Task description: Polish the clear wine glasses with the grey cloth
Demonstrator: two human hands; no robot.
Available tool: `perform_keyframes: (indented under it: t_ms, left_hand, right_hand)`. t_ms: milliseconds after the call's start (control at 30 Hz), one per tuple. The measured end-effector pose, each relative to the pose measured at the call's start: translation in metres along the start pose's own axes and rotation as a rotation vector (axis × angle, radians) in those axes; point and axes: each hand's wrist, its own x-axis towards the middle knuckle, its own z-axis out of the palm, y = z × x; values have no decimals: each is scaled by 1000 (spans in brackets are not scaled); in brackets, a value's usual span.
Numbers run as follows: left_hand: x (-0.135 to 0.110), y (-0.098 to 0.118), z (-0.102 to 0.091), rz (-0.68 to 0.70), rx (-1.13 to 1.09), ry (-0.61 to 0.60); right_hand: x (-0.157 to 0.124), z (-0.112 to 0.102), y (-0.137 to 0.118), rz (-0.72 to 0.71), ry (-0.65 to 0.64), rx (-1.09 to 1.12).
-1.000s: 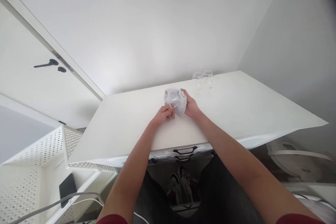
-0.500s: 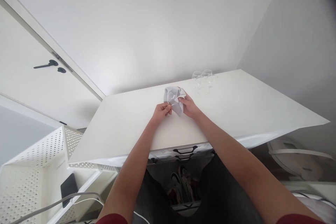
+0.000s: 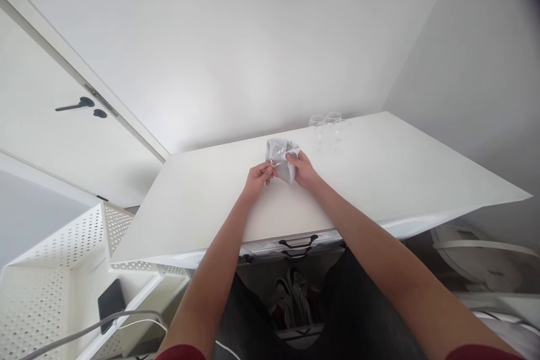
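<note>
Above the white cabinet top, my left hand (image 3: 257, 179) is closed, its fingers pinching the thin stem of a clear wine glass (image 3: 278, 151). A light grey cloth (image 3: 287, 173) wraps around the bowl, and shiny reflections show where the glass is uncovered. My right hand (image 3: 307, 171) is closed on the cloth at the right side of the bowl, thumb on the near face. Cloth and fingers hide much of the glass, and its foot is hard to make out.
Several clear stemmed glasses (image 3: 333, 125) stand at the back edge of the white cabinet top (image 3: 202, 197), close to the wall. Black drawer handles (image 3: 298, 242) stick out in front. A white perforated shelf (image 3: 84, 236) with a dark tablet-like object (image 3: 111, 305) is at lower left.
The cloth and glass have shifted very slightly to the right and turned a little in my hands. Both hands keep their hold.
</note>
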Motion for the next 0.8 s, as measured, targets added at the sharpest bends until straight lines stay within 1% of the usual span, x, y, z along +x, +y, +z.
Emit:
perform_keyframes:
  t_ms: [100,200,267,367,400,533,600,733,800]
  left_hand:
    - [0,1,-1,29,43,100]
    - [-1,1,-3,28,102,191]
    - [-2,3,-3,18,134,226]
    - [-2,4,-2,0,166,260]
    - [-2,4,-1,-6,174,267]
    - [-2,4,-1,-13,186,270]
    - [-2,4,0,-9,179,266]
    - [-2,6,1,-6,190,279]
    - [-2,6,1,-2,207,303]
  right_hand:
    - [1,-1,6,27,0,-34]
    - [3,-2,10,66,-13,-74]
    - [4,-3,10,24,9,-70]
    - [5,-5,9,-54,53,-58]
    - [5,-5,9,-50,54,-65]
    - [4,-3,11,44,12,-116]
    - [3,-3,10,40,18,-114]
    - [2,-2,5,-17,84,-48]
    - [1,-1,4,11,73,-37]
